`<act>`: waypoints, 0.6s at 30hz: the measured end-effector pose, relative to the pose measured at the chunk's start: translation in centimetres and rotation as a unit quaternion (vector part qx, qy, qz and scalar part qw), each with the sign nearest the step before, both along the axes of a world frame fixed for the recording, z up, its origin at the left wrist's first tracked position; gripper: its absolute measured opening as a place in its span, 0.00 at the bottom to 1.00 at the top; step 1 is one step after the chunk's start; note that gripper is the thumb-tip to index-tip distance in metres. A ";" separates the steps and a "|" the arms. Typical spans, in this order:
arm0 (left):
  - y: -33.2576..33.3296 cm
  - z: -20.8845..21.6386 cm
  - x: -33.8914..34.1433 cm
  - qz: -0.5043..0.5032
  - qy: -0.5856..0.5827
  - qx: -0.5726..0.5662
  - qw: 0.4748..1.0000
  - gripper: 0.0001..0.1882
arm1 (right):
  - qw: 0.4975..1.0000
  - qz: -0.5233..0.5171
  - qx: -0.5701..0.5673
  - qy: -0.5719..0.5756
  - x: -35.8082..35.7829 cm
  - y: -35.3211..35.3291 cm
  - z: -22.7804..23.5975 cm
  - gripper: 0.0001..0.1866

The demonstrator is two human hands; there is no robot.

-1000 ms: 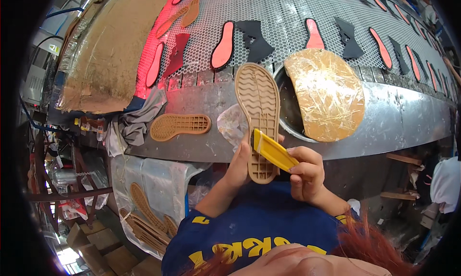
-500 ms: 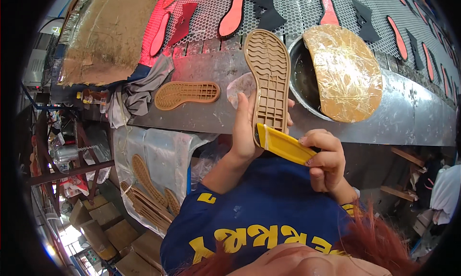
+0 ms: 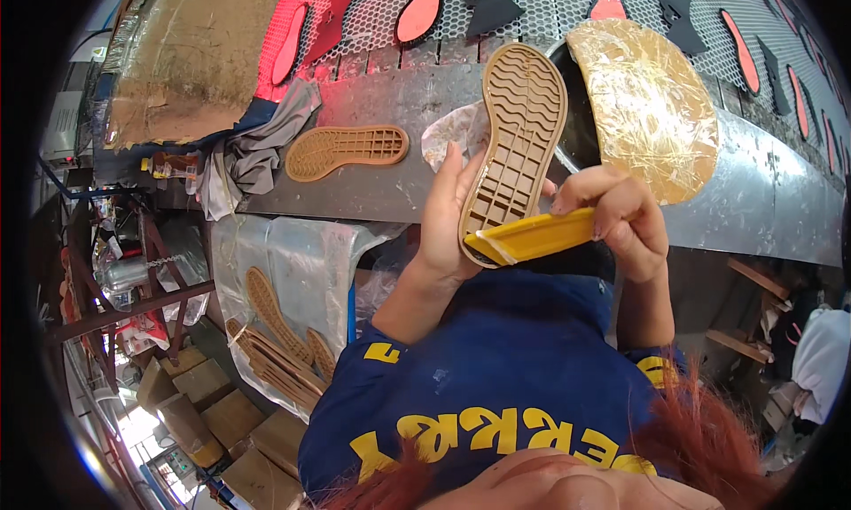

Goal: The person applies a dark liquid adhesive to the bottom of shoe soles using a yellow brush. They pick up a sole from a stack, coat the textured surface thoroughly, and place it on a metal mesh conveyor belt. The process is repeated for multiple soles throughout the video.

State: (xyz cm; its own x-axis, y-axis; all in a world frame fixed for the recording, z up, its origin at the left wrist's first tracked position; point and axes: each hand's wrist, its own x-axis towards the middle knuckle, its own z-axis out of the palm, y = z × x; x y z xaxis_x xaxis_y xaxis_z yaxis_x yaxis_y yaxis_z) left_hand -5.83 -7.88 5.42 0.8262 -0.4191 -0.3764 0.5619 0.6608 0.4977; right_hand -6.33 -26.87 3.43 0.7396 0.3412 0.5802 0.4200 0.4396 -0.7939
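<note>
Head view: left grip (image 3: 441, 235) holds a likely light, flexible sole (image 3: 523, 124), best held by its edges; right grip (image 3: 634, 219) pinches a yellow tool (image 3: 542, 236).

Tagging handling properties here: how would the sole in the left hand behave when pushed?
The sole is probably fairly stiff, extending straight beyond the left hand. Its recessed grid suggests lightness; its wavy ridges should resist slipping.

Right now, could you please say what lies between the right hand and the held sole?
The head view shows a yellow tool bridging the right hand and held sole.
</note>
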 end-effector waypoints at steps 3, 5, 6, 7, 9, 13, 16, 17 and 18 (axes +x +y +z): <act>0.5 -0.5 -0.3 -0.032 -0.003 -0.030 0.999 0.37 | 0.998 0.054 -0.008 0.006 1.1 -0.5 0.4 0.11; 1.1 -1.0 -0.3 -0.075 -0.033 -0.044 0.996 0.37 | 0.996 0.083 0.030 0.018 1.6 -0.1 0.7 0.11; 1.2 -1.1 -0.2 -0.095 -0.050 -0.046 0.993 0.37 | 0.994 0.099 0.045 0.020 1.9 -0.1 0.7 0.11; 1.2 -1.3 -0.2 -0.114 -0.069 -0.050 0.990 0.37 | 0.991 0.116 0.058 0.021 2.2 -0.2 0.6 0.11; 0.8 -0.9 -0.4 -0.103 -0.059 0.001 0.993 0.38 | 0.991 0.120 0.055 0.017 2.4 -0.3 0.9 0.11; 0.8 -1.3 -0.6 -0.104 -0.081 0.016 0.991 0.38 | 0.991 0.121 0.052 0.007 3.0 0.0 1.2 0.11; 0.9 -1.4 -0.7 -0.101 -0.086 -0.018 0.991 0.37 | 0.995 0.079 0.055 0.012 3.0 -0.7 1.3 0.11; 1.0 -1.3 -0.6 -0.102 -0.071 -0.032 0.992 0.36 | 0.996 0.057 0.059 0.017 3.0 -1.2 1.4 0.11; 1.0 -1.2 -0.7 -0.104 -0.056 -0.047 0.992 0.36 | 0.995 0.012 0.095 0.029 2.9 -1.7 1.3 0.11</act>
State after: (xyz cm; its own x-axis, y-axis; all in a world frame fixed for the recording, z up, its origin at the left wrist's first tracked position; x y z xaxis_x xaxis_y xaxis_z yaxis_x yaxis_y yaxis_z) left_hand -6.49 -6.84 4.23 0.7530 -0.6134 -0.2384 0.6352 0.5828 0.5067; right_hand -3.47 -28.54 4.68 0.7674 0.2472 0.5916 0.3632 0.5927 -0.7188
